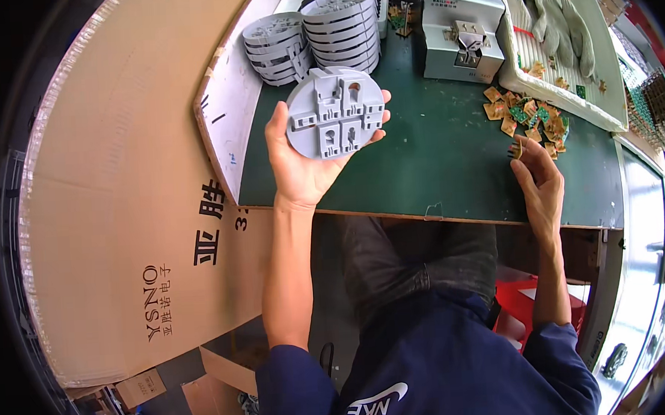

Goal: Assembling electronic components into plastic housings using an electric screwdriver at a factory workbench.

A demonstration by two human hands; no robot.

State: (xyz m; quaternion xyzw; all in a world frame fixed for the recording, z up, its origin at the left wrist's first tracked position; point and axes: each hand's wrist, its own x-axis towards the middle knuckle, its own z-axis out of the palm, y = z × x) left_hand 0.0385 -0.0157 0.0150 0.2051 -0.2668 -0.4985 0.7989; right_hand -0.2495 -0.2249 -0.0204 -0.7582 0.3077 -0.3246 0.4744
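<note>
Open green mat (435,157) between the two hands — wide room to pass there. Blocked at far left by stacks of grey discs (316,35), at far middle by a grey machine (462,35). To the right, scattered small circuit pieces (531,118) and a white tray (567,97). Walled on the left by a large cardboard box (122,218).

A matt grey moulded plastic disc (335,114) is resting in the left hand (305,160). The table (435,164) is showing a smooth, dull green mat. Rough brown corrugated cardboard (122,218) is leaning beside it. White knitted cloth gloves (560,23) are lying nearby.
</note>
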